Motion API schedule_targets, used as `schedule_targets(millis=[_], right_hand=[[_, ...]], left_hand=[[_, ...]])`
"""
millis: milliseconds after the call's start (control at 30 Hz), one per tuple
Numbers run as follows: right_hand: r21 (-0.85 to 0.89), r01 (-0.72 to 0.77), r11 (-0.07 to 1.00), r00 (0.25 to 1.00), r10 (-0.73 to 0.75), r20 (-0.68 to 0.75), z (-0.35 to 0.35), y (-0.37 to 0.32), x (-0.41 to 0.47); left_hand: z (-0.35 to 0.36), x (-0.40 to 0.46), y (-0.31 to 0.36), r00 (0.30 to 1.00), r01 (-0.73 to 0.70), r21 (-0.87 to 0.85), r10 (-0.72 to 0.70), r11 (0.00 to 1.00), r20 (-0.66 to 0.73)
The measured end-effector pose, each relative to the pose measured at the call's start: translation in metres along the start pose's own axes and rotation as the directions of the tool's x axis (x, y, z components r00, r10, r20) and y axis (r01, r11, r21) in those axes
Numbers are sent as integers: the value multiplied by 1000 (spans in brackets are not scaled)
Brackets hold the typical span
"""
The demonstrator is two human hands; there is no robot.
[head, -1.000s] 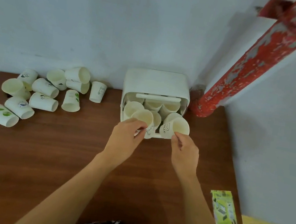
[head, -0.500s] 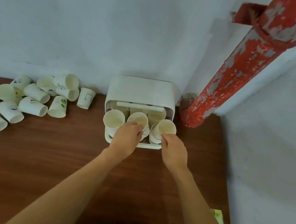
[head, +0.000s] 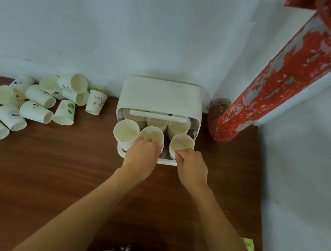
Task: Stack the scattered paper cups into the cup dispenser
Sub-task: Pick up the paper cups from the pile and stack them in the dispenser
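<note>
Pile of loose white paper cups lies far left on the brown wooden table, most on their sides | your left hand pinches the middle cup, mouth up, axis near vertical: press straight down | your right hand pinches the right cup in the white plastic dispenser: keep it plumb.

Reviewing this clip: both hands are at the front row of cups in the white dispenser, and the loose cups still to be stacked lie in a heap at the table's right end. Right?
Not quite. The head view shows the loose cups heaped at the table's left end, not its right. The rest holds: the left hand and right hand are both at the front-row cups in the white dispenser.
</note>
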State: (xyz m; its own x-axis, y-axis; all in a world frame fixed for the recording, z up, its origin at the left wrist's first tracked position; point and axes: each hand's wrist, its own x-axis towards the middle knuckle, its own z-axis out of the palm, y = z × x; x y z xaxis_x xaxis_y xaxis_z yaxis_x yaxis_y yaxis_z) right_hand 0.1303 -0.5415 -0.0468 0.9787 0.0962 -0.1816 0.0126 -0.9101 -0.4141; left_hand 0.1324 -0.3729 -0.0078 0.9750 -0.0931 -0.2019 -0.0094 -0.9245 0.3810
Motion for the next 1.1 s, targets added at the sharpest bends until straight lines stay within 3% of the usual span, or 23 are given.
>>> schedule_targets(millis=[233,533,667,767,1100], right_hand=[[26,-19,999,1000,19,-6,3,-2,-1],[-84,-53,995,998,56,25,8,-10,-4],[43,-102,994,989,106,-104,3,-26,-23],[138,-82,987,982,104,-157,12,-47,-37],[185,1,983,993,-23,115,80,-169,-42]], left_hand=[[24,15,-17,998,4,6,-5,1000,65],[28,9,-17,999,-36,-44,37,998,12],[10,-15,-29,992,-99,-215,80,972,-94],[-2,-35,-56,992,-81,-231,57,970,-109],[-49,-85,-202,986,133,-164,-148,977,-81]])
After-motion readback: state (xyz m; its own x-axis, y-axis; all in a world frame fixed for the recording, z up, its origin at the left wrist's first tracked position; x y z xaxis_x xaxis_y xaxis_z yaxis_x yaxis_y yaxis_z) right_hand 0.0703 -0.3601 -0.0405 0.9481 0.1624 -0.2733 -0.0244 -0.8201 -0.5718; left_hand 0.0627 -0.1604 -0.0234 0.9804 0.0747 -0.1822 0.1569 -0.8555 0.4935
